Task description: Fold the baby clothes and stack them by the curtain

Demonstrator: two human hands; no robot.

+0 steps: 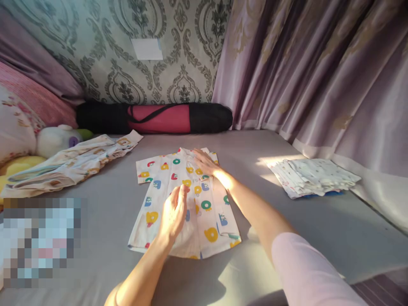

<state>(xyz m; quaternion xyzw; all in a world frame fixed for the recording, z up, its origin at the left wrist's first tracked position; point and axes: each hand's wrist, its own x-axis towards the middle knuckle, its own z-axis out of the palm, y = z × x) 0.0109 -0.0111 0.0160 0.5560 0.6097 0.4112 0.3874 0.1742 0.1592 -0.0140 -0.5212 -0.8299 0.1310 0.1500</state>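
Note:
A white short-sleeved shirt printed with colourful letters lies spread on the grey bed sheet, collar away from me. One side of it is folded inward, with a sleeve end showing near the lower right. My right hand rests flat on the shirt beside the collar, fingers stretched out. Over the middle of the shirt, my left hand is turned on its edge with the thumb up; it holds nothing I can see, and its lower fingers are partly hidden.
A stack of folded clothes lies at the right. Loose printed clothing and plush toys are at the left, near a blurred patch. A black and pink rolled bag lies along the wall; curtains hang at the right.

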